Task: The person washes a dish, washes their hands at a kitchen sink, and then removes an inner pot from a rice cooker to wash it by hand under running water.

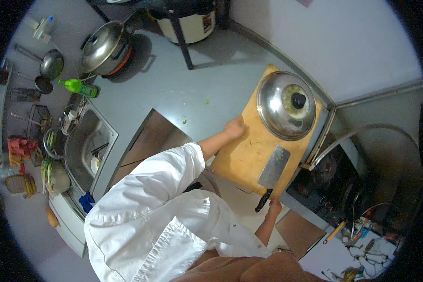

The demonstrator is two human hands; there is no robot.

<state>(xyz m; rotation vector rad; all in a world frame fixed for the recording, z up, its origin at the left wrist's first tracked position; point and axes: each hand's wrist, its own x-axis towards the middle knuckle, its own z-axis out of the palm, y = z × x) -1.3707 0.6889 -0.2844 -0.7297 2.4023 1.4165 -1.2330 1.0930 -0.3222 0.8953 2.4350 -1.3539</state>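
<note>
With my left hand (235,127) I grip one long edge of a wooden cutting board (229,155), while my right hand (275,208) holds its near corner on the opposite side. A domed steel lid (275,112) with a black knob covers the board's far part. Across the near part lies a cleaver (275,167), its black handle sticking out past the edge beside my right hand. Small green scraps (251,142) are scattered on the wood between lid and blade. What the lid covers is hidden. The board's near end reaches out beyond the counter.
A gas stove (324,172) adjoins the board's right side. On the grey counter (169,81) are green scraps and a lidded pot (105,46); a black-legged rack (183,46) stands behind. The sink (88,141), a green bottle (80,88) and spring onions (47,169) are at left.
</note>
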